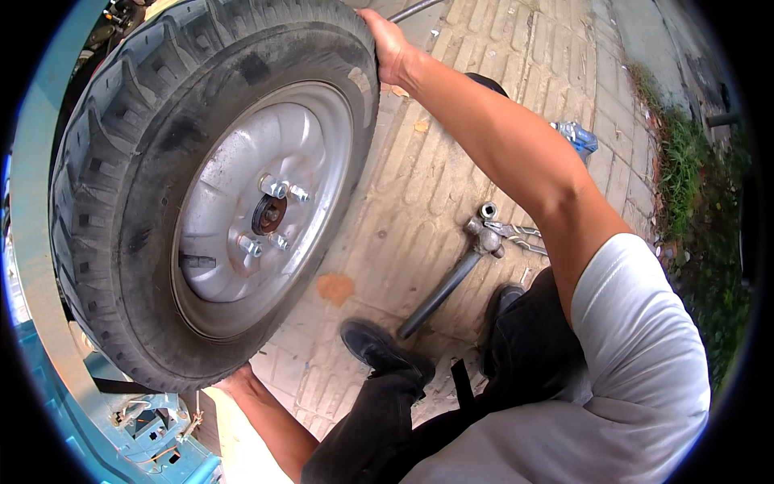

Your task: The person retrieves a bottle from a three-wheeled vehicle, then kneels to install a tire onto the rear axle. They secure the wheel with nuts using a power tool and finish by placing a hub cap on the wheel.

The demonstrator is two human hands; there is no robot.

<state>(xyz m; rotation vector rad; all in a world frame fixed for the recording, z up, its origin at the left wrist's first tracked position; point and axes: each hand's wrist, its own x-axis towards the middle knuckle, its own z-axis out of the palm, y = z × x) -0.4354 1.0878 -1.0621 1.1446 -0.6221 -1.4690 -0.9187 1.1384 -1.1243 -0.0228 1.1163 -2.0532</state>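
A large wheel (258, 185) with a black treaded tyre and silver rim stands tilted at the left. Lug nuts (272, 186) sit on the studs around its rusty hub centre (268, 214). My right hand (390, 50) grips the far edge of the tyre, its fingers partly hidden behind the tread. At the near lower edge, my left hand (237, 382) holds the tyre from below; the tyre hides most of its fingers. Teal vehicle bodywork (56, 395) lies beside and behind the wheel.
On the ridged paving lie a hammer (451, 278), a metal socket (488, 210) and a metal hand tool with twisted handles (516, 231). A blue tool (577, 138) lies beyond my right arm. My black shoe (379, 347) is near the hammer handle. Grass (681, 165) borders the paving.
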